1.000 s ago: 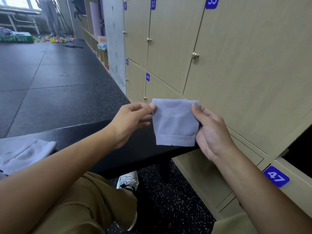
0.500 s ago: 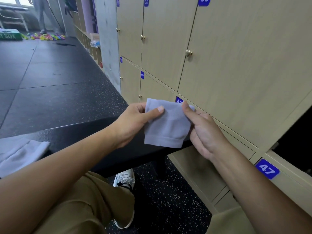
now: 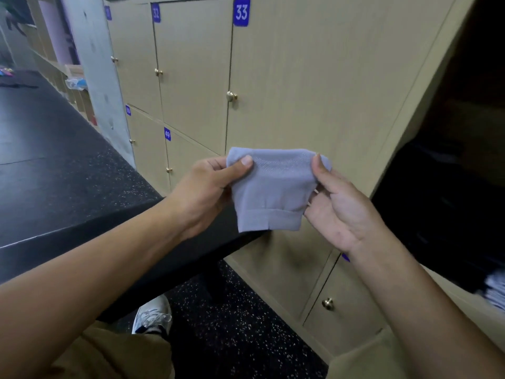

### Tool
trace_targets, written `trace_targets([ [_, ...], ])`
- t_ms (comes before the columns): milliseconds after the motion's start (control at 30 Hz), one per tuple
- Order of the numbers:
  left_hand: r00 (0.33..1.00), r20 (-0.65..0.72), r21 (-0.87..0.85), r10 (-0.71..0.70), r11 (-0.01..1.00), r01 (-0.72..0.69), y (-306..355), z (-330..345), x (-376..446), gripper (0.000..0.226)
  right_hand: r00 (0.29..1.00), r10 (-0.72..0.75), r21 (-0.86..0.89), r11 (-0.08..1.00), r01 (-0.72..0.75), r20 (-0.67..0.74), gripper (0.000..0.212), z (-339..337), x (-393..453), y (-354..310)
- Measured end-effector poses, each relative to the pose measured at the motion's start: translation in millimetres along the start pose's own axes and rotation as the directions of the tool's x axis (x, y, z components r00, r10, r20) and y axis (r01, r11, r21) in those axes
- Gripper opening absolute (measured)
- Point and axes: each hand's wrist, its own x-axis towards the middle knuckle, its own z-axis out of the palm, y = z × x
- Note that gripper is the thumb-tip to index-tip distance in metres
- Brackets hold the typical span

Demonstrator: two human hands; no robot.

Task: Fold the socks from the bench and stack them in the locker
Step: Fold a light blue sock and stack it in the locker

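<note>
Before locker 33, folded sock in both grips, left hand and right hand pinching top corners.

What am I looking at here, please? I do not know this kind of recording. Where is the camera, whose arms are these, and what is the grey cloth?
There is no machine here. A person wears one wide-angle camera on the head, so it looks forward and down at their own arms. The left hand and the right hand each pinch an upper corner of a folded grey sock, which hangs in the air between them. Below it runs a black bench. Behind stand beige numbered locker doors, all closed. At the right edge one open locker is dark inside; something pale lies at its bottom, too blurred to name. Below, you see the person's trousers and a white shoe on the speckled floor.
</note>
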Motion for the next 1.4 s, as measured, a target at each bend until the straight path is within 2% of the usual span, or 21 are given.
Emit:
trace_targets([
  [100,0.999,0.052,0.026,0.005,1.0,-0.006,-4,30,15,0.026,0.995,-0.075,-0.091,0.993,0.069,-0.062,0.037,-24,-10,-16],
  [267,0.99,0.14,0.057,0.029,0.998,-0.038,-16,84,36,0.017,0.95,-0.191,-0.132,0.978,0.162,-0.245,0.024,-57,-32,-40],
  [467,0.947,0.321,-0.002,0.002,1.0,-0.002,-23,141,57,0.034,0.87,-0.401,-0.37,0.884,0.285,-0.287,0.038,-94,-55,-69],
  [633,0.884,0.465,0.007,-0.037,0.999,0.038,-26,179,68,0.047,0.838,-0.468,-0.563,0.787,0.251,-0.28,0.052,-126,-76,-89],
  [767,0.875,0.48,0.051,-0.059,0.998,0.039,-26,211,74,0.051,0.774,-0.503,-0.575,0.787,0.225,-0.385,0.063,-146,-93,-99],
  [833,0.875,0.48,0.077,-0.06,0.997,0.026,-26,230,76,0.048,0.716,-0.518,-0.543,0.808,0.229,-0.468,0.056,-155,-99,-103],
  [900,0.866,0.49,0.078,-0.095,0.995,0.064,-25,249,77,0.046,0.642,-0.543,-0.548,0.807,0.221,-0.541,0.04,-166,-105,-108],
  [1000,0.819,0.549,0.118,-0.168,0.985,0.123,-21,275,78,0.048,0.533,-0.61,-0.616,0.763,0.195,-0.587,0.016,-187,-114,-115],
  [1067,0.785,0.582,0.171,-0.215,0.975,0.14,-16,290,80,0.05,0.503,-0.619,-0.626,0.758,0.182,-0.604,0.009,-200,-120,-120],
  [1167,0.741,0.621,0.228,-0.257,0.963,0.142,-11,311,86,0.053,0.501,-0.583,-0.568,0.798,0.203,-0.64,0.02,-207,-128,-130],
  [1233,0.754,0.607,0.235,-0.251,0.963,0.132,-10,327,89,0.053,0.494,-0.575,-0.546,0.808,0.221,-0.652,0.032,-210,-132,-137],
  [1300,0.808,0.549,0.246,-0.214,0.965,0.089,-12,345,92,0.053,0.46,-0.587,-0.547,0.804,0.233,-0.667,0.039,-215,-134,-142],
  [1400,0.864,0.489,0.302,-0.122,0.953,-0.037,-21,370,99,0.053,0.355,-0.651,-0.616,0.756,0.223,-0.671,0.033,-230,-134,-142],
])
